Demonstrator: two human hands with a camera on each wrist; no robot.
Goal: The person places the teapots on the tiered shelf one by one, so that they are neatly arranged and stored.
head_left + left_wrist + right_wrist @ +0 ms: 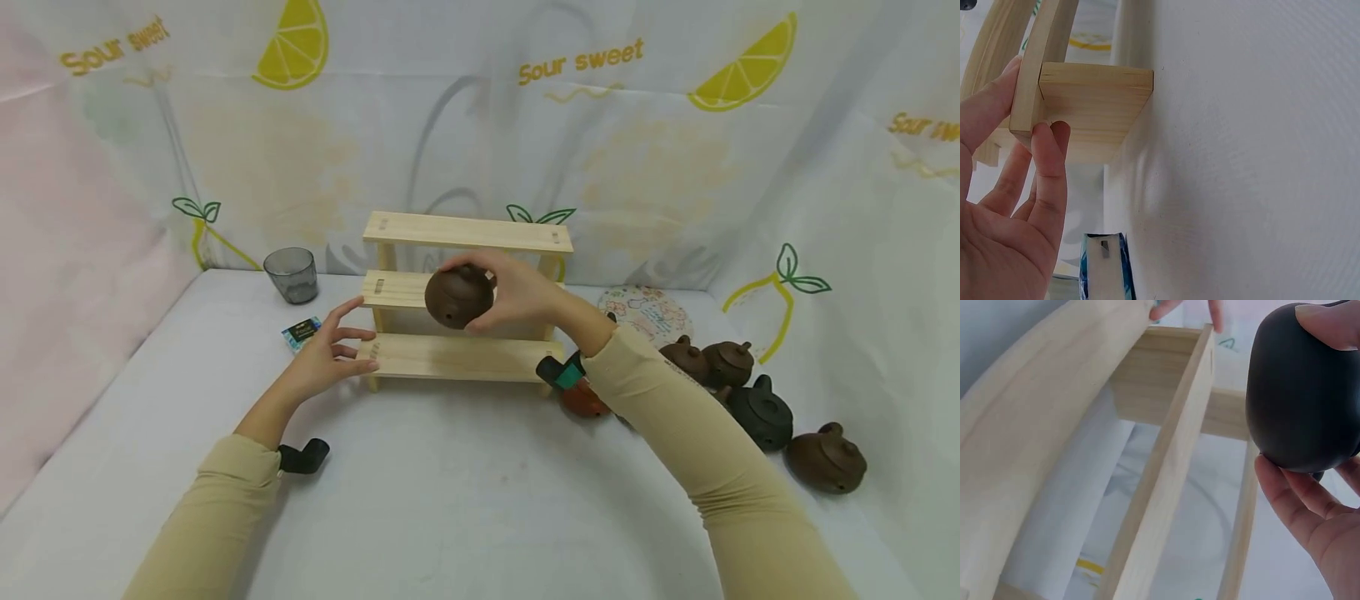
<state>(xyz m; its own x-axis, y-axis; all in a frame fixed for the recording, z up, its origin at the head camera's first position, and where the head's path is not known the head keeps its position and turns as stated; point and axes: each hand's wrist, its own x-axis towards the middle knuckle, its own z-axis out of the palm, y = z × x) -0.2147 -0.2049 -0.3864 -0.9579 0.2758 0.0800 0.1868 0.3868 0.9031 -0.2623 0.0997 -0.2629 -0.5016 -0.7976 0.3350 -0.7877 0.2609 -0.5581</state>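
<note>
My right hand grips a small round dark brown teapot in front of the middle tier of a wooden three-step shelf. In the right wrist view the teapot looks near black, with the thumb on one side and fingertips on the other. At the shelf's left end, my left hand pinches the lowest board. Seen in the left wrist view, its thumb and fingers lie on opposite faces of that board.
A grey glass and a small blue packet are left of the shelf. Several teapots stand on the right, including a black one and a brown one. A reddish pot is partly hidden below the right wrist. Behind lies a floral round mat.
</note>
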